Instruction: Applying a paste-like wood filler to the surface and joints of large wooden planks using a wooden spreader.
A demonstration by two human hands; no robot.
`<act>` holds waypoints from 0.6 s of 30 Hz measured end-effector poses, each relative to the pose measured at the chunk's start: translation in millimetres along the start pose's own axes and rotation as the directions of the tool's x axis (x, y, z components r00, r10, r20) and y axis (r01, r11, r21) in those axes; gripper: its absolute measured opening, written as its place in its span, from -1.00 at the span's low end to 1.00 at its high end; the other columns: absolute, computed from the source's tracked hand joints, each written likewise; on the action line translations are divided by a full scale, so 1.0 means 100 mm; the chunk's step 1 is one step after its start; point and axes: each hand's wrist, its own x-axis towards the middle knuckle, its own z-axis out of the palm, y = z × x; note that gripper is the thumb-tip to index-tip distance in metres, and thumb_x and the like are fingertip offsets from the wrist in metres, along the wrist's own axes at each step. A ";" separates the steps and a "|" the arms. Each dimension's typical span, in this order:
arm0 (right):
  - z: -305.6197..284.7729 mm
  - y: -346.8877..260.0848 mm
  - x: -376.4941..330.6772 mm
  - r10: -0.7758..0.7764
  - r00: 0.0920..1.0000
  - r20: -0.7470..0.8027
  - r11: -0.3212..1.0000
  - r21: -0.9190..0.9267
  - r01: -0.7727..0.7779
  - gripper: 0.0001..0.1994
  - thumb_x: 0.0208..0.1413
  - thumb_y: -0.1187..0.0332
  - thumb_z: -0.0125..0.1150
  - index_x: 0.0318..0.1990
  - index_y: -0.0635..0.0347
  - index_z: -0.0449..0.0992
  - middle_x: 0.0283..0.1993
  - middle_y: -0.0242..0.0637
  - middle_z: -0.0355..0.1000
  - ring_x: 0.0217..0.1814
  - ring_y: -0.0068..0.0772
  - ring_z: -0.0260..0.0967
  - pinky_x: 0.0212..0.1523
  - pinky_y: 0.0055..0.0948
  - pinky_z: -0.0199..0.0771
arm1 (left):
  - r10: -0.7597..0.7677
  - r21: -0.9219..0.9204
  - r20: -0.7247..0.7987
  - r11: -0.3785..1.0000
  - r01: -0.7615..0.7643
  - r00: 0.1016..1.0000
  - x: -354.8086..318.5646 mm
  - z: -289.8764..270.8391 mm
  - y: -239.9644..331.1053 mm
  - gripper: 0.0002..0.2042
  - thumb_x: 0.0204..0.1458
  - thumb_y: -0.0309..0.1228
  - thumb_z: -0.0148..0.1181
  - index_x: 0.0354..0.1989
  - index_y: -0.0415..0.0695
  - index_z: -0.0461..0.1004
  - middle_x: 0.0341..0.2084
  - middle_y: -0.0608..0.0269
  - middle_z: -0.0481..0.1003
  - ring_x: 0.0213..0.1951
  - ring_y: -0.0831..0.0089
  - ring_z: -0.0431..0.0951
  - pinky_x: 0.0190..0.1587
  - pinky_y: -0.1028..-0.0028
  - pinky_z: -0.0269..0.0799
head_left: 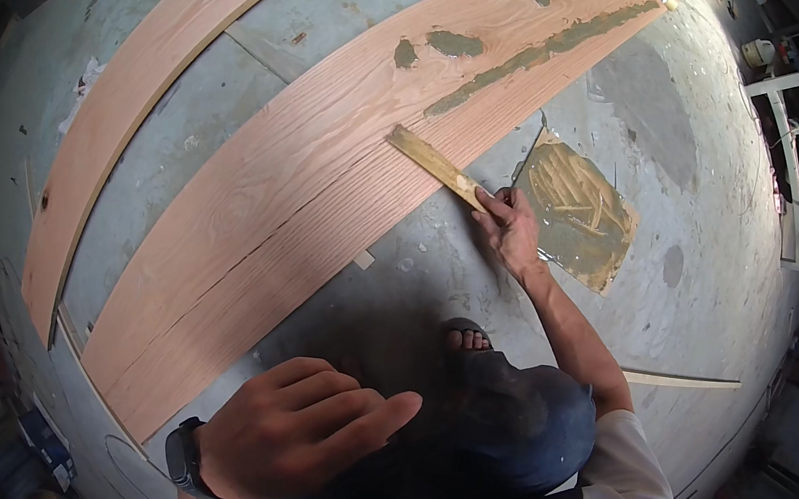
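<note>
My right hand (511, 232) grips one end of a flat wooden strip (439, 166), smeared yellowish. Its far end rests on the wide wooden board (255, 200), beside a long dark crack in the grain. Greenish-brown filler paste (536, 58) lies in a long streak toward the board's far end, with several patches (455, 44) nearby. Close to my right hand, a flat mixing board (581, 213) on the floor carries more spread paste. My left hand (306, 424), a dark watch on its wrist, hovers low in front of me, fingers curled and thumb out; its palm is hidden.
A second, narrower board (157, 56) lies to the left, roughly parallel to the wide one. The concrete floor (653, 313) has stains and scraps. A thin wooden strip (685, 381) lies at the right. Beyond it stands a pale wooden frame (789, 129).
</note>
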 end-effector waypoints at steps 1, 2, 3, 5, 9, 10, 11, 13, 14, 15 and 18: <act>-0.01 0.02 0.04 -0.003 0.999 -0.053 1.000 -0.009 0.002 -0.61 0.03 0.33 0.45 0.08 -0.10 0.65 -0.20 -0.21 0.41 -0.15 -0.11 0.40 -0.15 -0.20 0.44 | 0.001 0.007 -0.012 1.000 -0.001 1.000 0.00 0.01 0.00 -0.46 0.04 -0.38 0.42 0.23 -0.14 0.46 -0.29 0.20 0.66 -0.28 0.31 0.66 -0.18 0.32 0.58; -0.03 0.07 0.13 0.018 0.996 -0.087 0.997 -0.076 -0.025 -0.60 0.02 0.32 0.44 0.08 -0.10 0.65 -0.19 -0.18 0.41 -0.12 -0.08 0.39 -0.12 -0.19 0.43 | 0.005 0.017 -0.023 1.000 -0.005 1.000 0.00 0.02 -0.01 -0.47 0.04 -0.38 0.42 0.23 -0.14 0.46 -0.30 0.19 0.66 -0.29 0.31 0.66 -0.19 0.31 0.58; -0.09 0.13 0.19 0.006 0.992 -0.124 0.987 -0.160 -0.026 -0.61 0.02 0.31 0.43 0.07 -0.09 0.66 -0.17 -0.16 0.41 -0.10 -0.08 0.39 -0.11 -0.18 0.42 | 0.012 0.018 -0.017 1.000 -0.012 1.000 0.00 0.02 0.00 -0.47 0.04 -0.38 0.42 0.23 -0.14 0.46 -0.30 0.19 0.66 -0.29 0.31 0.66 -0.19 0.31 0.58; -0.22 0.30 0.26 0.024 0.974 -0.226 0.945 -0.314 -0.096 -0.61 0.03 0.27 0.42 0.07 -0.05 0.66 -0.14 -0.15 0.45 -0.09 -0.08 0.42 -0.09 -0.19 0.44 | 0.006 0.012 -0.027 1.000 -0.005 1.000 0.01 0.02 0.02 -0.51 0.04 -0.38 0.42 0.18 -0.16 0.50 -0.32 0.18 0.66 -0.29 0.29 0.66 -0.19 0.29 0.59; -0.65 0.73 -0.42 0.341 0.887 -0.312 0.939 0.081 -0.333 -0.67 0.19 0.27 0.31 0.10 0.05 0.63 -0.13 -0.12 0.51 -0.22 -0.18 0.49 -0.17 -0.28 0.48 | 0.010 0.020 -0.034 1.000 -0.009 0.999 0.09 -0.07 0.09 -0.58 0.02 -0.40 0.42 0.08 -0.21 0.54 -0.34 0.15 0.65 -0.30 0.26 0.66 -0.19 0.28 0.60; -0.80 0.85 -0.71 0.404 0.860 -0.312 0.914 0.177 -0.365 -0.68 0.23 0.26 0.27 0.11 0.08 0.63 -0.14 -0.09 0.51 -0.26 -0.23 0.49 -0.19 -0.31 0.49 | 0.043 -0.004 -0.028 0.999 -0.043 0.999 0.12 -0.10 0.09 -0.58 0.02 -0.40 0.42 0.08 -0.21 0.54 -0.34 0.15 0.65 -0.30 0.26 0.66 -0.19 0.28 0.60; -0.94 0.94 -1.08 0.539 0.793 -0.284 0.842 0.218 -0.494 -0.67 0.26 0.25 0.23 0.13 0.10 0.61 -0.18 -0.07 0.54 -0.29 -0.32 0.50 -0.22 -0.36 0.48 | 0.038 -0.020 -0.031 0.999 -0.038 0.999 0.15 -0.13 0.11 -0.60 0.03 -0.49 0.38 0.08 -0.25 0.54 -0.26 0.09 0.65 -0.24 0.17 0.66 -0.15 0.25 0.59; -1.08 1.05 -1.77 0.677 0.633 -0.375 0.718 0.148 -0.680 -0.66 0.28 0.23 0.21 0.14 0.12 0.60 -0.25 -0.08 0.55 -0.30 -0.32 0.52 -0.23 -0.35 0.49 | 0.037 -0.054 -0.035 0.998 -0.039 0.999 0.22 -0.16 0.11 -0.67 0.05 -0.61 0.32 0.03 -0.31 0.55 -0.20 0.00 0.65 -0.20 0.07 0.67 -0.13 0.22 0.60; -1.09 1.07 -2.08 0.712 0.597 -0.369 0.681 0.153 -0.716 -0.65 0.29 0.23 0.20 0.14 0.15 0.60 -0.26 -0.09 0.56 -0.30 -0.35 0.51 -0.24 -0.35 0.49 | 0.046 -0.066 -0.027 0.997 -0.048 0.999 0.25 -0.17 0.10 -0.67 0.05 -0.61 0.32 0.03 -0.31 0.55 -0.20 0.00 0.65 -0.20 0.07 0.67 -0.13 0.22 0.60; -1.07 1.07 -2.34 0.824 0.450 -0.343 0.525 0.165 -0.835 -0.64 0.29 0.22 0.19 0.14 0.19 0.59 -0.28 -0.10 0.57 -0.31 -0.38 0.51 -0.25 -0.35 0.48 | 0.058 -0.076 -0.012 0.995 -0.059 0.998 0.29 -0.16 0.10 -0.67 0.06 -0.60 0.32 0.03 -0.31 0.55 -0.20 0.00 0.65 -0.20 0.07 0.67 -0.13 0.22 0.60; -0.81 0.96 -2.77 0.867 0.369 -0.334 0.462 0.261 -0.848 -0.64 0.30 0.23 0.18 0.12 0.27 0.58 -0.43 -0.20 0.51 -0.37 -0.52 0.43 -0.33 -0.39 0.44 | 0.088 -0.098 0.024 0.992 -0.085 0.996 0.40 -0.11 0.07 -0.68 0.07 -0.58 0.32 0.03 -0.31 0.55 -0.20 -0.01 0.64 -0.20 0.07 0.66 -0.12 0.21 0.60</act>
